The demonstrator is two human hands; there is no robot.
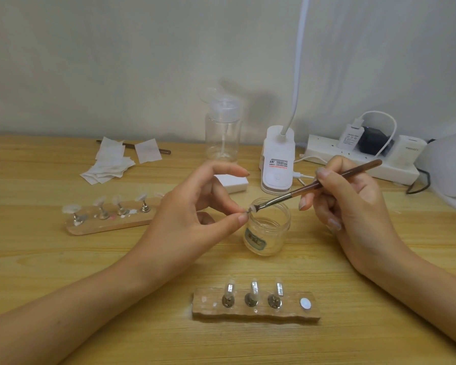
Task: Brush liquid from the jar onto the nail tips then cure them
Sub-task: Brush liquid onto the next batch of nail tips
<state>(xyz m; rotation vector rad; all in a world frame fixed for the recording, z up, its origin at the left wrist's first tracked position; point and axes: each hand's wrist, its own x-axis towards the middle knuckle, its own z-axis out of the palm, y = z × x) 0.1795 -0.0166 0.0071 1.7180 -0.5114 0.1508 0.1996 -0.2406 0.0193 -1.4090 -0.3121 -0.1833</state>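
Wooden desk (pixel 37 254): left hand (pixel 195 206) pinches seemingly a nail tip (pixel 251 208) (over jar (pixel 267 230)), right hand (pixel 353 206) grips brush (pixel 313 184).

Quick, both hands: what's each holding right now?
Left hand: pinches a small pale nail tip over the clear glass jar.
Right hand: grips the thin brown-handled brush, bristles on that tip.
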